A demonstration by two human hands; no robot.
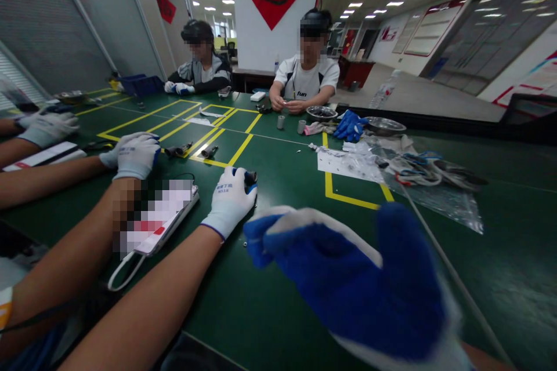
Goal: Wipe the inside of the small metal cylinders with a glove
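Left hand point(230, 202): white glove, resting on green table point(278, 313), wrist down. Fingers closed round black part point(250, 177). Part at fingertips, poking out on far right side of hand, low over table; touching the top or just clear of it, cannot tell.

Right hand point(348, 284): blue-palmed glove, close to camera, palm turned toward lens, fingers spread open. Heavily blurred; seemingly nothing in it. Nearer than left hand and to its right, well apart from black part.

Just left of left forearm: flat white device point(174, 211) with loop strap, lying on table, mostly pixelated.

Further left: co-worker's gloved hands point(134, 156) held together, bare forearms across table. Beyond them, two dark pieces point(178, 151) on yellow tape line point(241, 148).

Right of centre: clear bags point(348, 163) lying flat, then tangle of cables point(429, 169) on plastic sheet. Thin grey cord point(452, 278) running from cables toward near right corner, passing just right of right hand.

Far side: two seated people, hands at table edge. In front of nearer one, two grey cylinders point(281, 122) upright, two steel bowls point(322, 112), heap of blue gloves point(350, 125) between bowls.
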